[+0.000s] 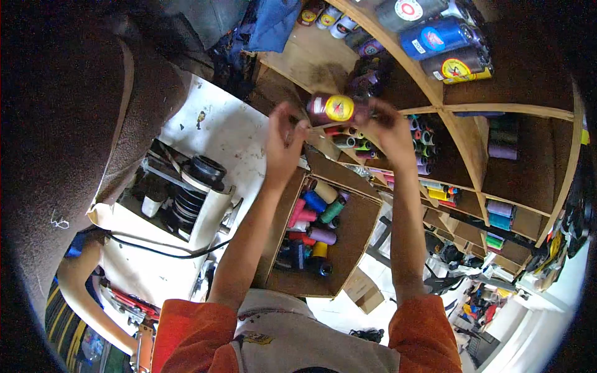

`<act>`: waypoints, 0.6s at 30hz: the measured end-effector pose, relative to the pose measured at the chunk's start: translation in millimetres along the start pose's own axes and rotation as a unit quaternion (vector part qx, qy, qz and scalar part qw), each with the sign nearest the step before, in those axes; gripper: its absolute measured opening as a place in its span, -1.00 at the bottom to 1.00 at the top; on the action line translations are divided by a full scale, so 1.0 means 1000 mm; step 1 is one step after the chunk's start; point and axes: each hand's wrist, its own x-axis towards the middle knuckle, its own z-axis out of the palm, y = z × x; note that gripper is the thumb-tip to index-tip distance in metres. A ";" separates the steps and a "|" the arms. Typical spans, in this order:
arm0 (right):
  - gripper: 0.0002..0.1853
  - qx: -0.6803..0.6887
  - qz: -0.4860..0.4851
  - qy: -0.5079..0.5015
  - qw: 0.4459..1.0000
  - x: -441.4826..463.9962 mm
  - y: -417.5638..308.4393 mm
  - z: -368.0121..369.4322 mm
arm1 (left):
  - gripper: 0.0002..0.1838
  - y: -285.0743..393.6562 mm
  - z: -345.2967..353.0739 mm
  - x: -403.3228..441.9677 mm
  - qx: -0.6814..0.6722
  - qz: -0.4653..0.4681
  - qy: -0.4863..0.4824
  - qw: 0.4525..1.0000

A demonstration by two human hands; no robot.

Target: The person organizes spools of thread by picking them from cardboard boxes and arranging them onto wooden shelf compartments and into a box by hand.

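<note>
A dark maroon spool of thread (318, 107) with a round yellow label is held up sideways in front of the wooden shelves. My right hand (390, 132) is closed around its right end, the fingers blurred by motion. My left hand (286, 138) is at the spool's left end with fingers curled and thumb raised. Whether it touches the spool or pinches loose thread, I cannot make out. Below the hands, an open cardboard box (354, 258) holds several colourful thread spools (322, 235).
Wooden shelving (457, 146) with many thread spools curves over the upper right. At left, a white table (214, 121) bears a machine with a black ribbed part (188, 208) and a black cable (180, 253). Another person's arm (81, 298) reaches in at lower left. Blue cloth (270, 25) hangs at the top.
</note>
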 end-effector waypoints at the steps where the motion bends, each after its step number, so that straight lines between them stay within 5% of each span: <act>1: -0.42 -0.092 -0.035 0.023 0.995 0.016 -0.006 -0.006 | -0.57 -0.018 -0.009 0.008 0.137 0.063 0.004 0.989; 3: -0.41 -0.270 -0.056 0.072 0.958 0.054 -0.015 -0.010 | -0.59 -0.047 -0.026 0.018 0.402 0.182 0.013 0.897; 6: -0.23 -0.438 -0.125 0.140 0.879 0.140 0.027 -0.016 | -0.55 -0.069 -0.029 0.017 0.498 0.236 -0.060 0.832; 8: -0.19 -0.584 -0.256 0.242 0.731 0.232 0.113 -0.027 | -0.54 -0.055 -0.025 0.016 0.513 0.183 -0.041 0.837; 10: -0.17 -0.565 -0.329 0.221 0.723 0.268 0.130 -0.045 | -0.50 -0.054 -0.023 0.019 0.520 0.141 -0.084 0.838; 11: -0.16 -0.481 -0.327 0.153 0.799 0.277 0.119 -0.060 | -0.49 -0.053 -0.023 0.020 0.521 0.148 -0.074 0.838; 18: -0.25 -0.462 -0.193 0.154 0.852 0.297 0.135 -0.041 | -0.37 -0.051 -0.021 0.020 0.530 0.147 -0.075 0.832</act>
